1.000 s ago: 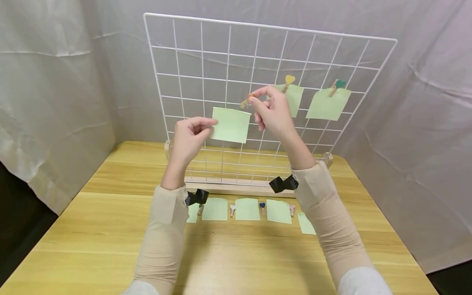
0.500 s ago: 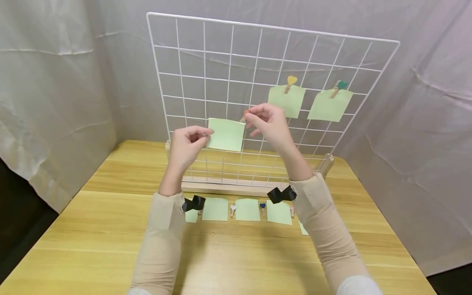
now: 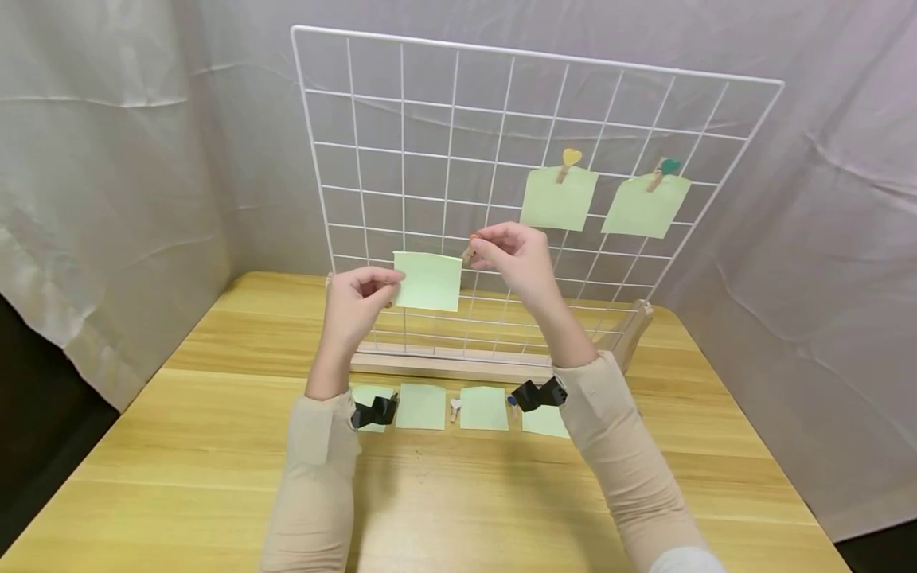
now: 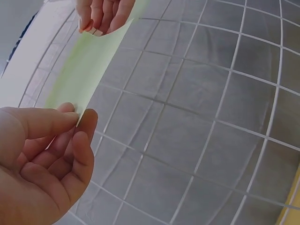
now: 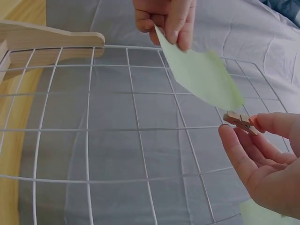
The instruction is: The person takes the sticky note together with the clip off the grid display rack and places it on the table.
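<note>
Between thumb and fingers, my left hand (image 3: 356, 306) pinches the left edge of a pale green paper note (image 3: 428, 282), held in front of a white wire grid panel (image 3: 447, 151). My right hand (image 3: 519, 259) pinches a small wooden clothespin (image 5: 240, 120) with an orange-red top, close to the note's upper right corner. In the right wrist view the clothespin's tip lies beside the paper's edge; whether they touch, I cannot tell. Two more green notes hang on the grid at the right, one under a yellow heart clothespin (image 3: 571, 157), one under a green heart clothespin (image 3: 669, 166).
The grid stands in a wooden base (image 3: 451, 364) on a wood-grain table (image 3: 215, 446). Before the base lies a row of several green notes (image 3: 483, 408) with small heart clothespins between them, among them a white one (image 3: 455, 408). Grey cloth (image 3: 107, 159) hangs around.
Both hands have moved down and a little left along the grid, carrying the note and the clothespin. The yellow-heart note, partly covered before, now shows fully.
</note>
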### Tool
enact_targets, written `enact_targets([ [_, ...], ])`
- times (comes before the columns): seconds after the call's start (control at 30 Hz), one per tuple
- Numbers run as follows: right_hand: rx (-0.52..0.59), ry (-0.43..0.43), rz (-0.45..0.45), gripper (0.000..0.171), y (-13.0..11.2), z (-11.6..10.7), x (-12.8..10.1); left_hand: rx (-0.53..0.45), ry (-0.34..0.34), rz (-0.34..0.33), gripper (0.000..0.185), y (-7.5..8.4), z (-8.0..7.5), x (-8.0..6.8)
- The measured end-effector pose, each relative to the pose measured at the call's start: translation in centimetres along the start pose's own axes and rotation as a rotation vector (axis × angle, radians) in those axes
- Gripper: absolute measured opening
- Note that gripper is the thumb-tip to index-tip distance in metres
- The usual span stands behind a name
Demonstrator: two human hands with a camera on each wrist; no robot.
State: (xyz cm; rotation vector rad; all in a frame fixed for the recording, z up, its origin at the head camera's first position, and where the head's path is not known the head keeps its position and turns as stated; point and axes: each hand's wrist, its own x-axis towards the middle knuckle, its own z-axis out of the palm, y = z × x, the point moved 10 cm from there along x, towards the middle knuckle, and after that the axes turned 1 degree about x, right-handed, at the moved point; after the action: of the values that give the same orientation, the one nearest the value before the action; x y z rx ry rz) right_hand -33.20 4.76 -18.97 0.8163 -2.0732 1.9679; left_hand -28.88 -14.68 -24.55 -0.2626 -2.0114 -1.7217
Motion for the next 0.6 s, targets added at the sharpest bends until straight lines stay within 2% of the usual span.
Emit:
enact_targets([
  [0.33,0.033,0.034,-0.009,0.015,1.2,0.1,-1.0,-0.011,-0.013,-0.059,0.013,-1.7,-0.2,-1.1],
  [0.6,0.036,0.024,0.018,0.014,2.7,0.6,-2.2,0.003,0.009,-0.106,0.014,-3.1,-0.7,-1.9],
])
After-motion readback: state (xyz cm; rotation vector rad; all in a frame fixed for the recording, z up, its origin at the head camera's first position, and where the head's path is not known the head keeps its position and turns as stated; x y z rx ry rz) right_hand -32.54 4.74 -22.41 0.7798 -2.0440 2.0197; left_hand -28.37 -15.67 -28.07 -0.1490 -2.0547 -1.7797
